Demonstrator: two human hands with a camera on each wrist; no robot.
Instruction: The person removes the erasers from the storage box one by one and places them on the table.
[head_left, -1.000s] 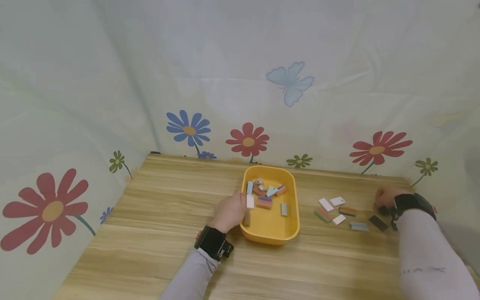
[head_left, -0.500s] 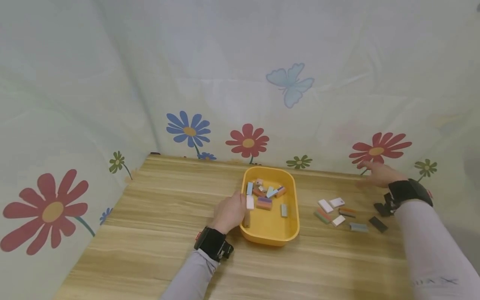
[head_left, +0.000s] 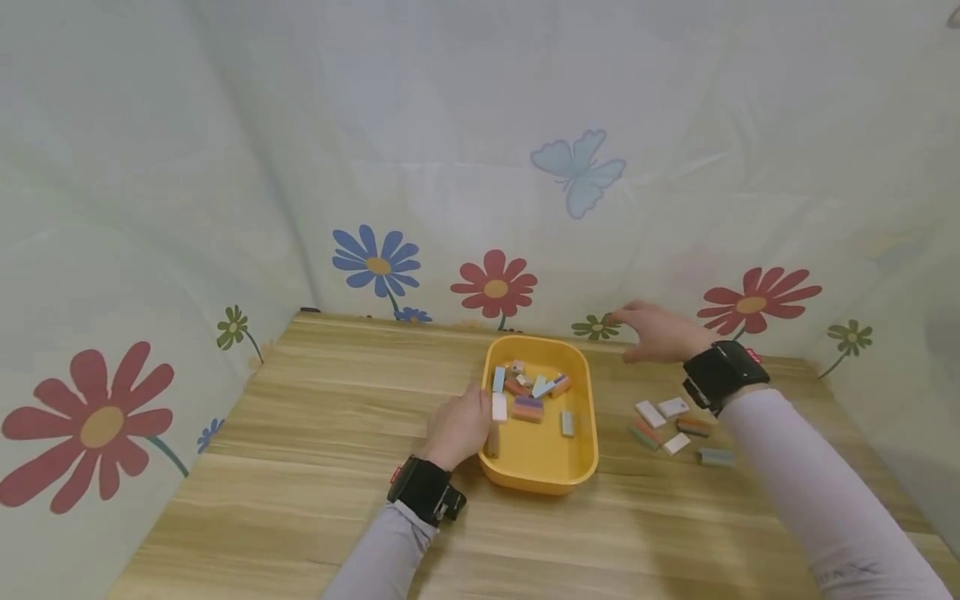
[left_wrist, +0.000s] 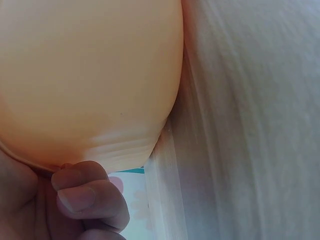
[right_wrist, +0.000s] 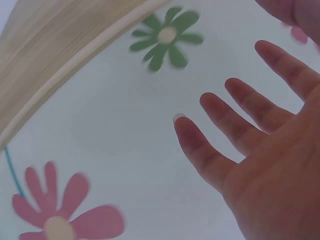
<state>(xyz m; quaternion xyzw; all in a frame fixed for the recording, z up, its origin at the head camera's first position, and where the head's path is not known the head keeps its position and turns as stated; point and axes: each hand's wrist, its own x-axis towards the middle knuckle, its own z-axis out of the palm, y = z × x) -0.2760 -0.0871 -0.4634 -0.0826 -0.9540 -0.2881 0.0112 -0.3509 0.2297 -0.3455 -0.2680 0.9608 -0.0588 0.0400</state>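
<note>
My left hand (head_left: 459,427) grips the left rim of a yellow plastic bin (head_left: 540,465). In the left wrist view its curled fingers (left_wrist: 92,195) lie against the bin's wall (left_wrist: 100,75). Inside are several small blocks, among them a purple-and-orange block (head_left: 528,409), a white block (head_left: 499,407) and a grey block (head_left: 567,423). Past the bin's far right corner, my right hand (head_left: 662,333) hovers above the table with fingers spread and nothing held. The right wrist view shows its separated fingers (right_wrist: 200,145) and bare palm.
Right of the bin lie several loose pieces: white blocks (head_left: 651,414), a red-and-green block (head_left: 647,434), an orange-and-dark block (head_left: 693,427) and a grey block (head_left: 716,457). A flower-printed curtain (head_left: 420,150) borders the wooden table (head_left: 322,392) at the back and sides.
My right hand has left the dark pieces at the far right and moved left towards the bin, fingers spreading. Its forearm now covers those dark pieces. The left hand stays on the rim.
</note>
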